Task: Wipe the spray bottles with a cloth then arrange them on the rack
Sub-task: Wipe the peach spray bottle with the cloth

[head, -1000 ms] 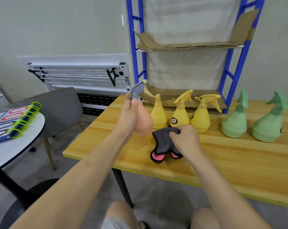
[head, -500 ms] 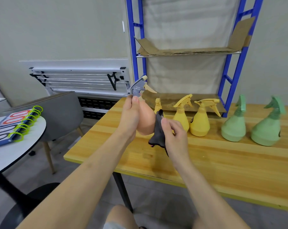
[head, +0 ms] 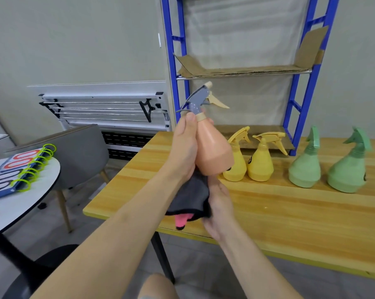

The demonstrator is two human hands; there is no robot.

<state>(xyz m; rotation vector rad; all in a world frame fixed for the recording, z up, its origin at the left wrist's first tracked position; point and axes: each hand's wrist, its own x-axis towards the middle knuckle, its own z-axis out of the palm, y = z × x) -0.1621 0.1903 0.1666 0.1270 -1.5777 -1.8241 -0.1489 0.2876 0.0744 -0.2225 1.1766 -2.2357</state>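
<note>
Wooden table (head: 290, 212): two yellow spray bottles (head: 258, 160), two green spray bottles (head: 305, 167). Blue rack (head: 294, 108) behind. Left hand (head: 185, 149) grips peach spray bottle (head: 214, 152) aloft; right hand (head: 220, 203) clutches grey cloth (head: 193, 197) beneath it.

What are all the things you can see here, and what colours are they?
Peach plastic spray bottle with grey trigger: one, held up over the table's left end.
Dark grey cloth with pink edge: one, under the peach bottle's base.
Yellow plastic spray bottles: at least two showing, standing on the table behind the peach bottle.
Green plastic spray bottles: two, standing on the table at right.
Wooden table with yellow edge: one, centre and right.
Blue metal rack with cardboard-lined shelves: one, behind the table.
Grey chair: one, left.
White round table: one, far left, with a ring-bound flip board on it.
Left hand: grips the peach bottle.
Right hand: holds the cloth.
</note>
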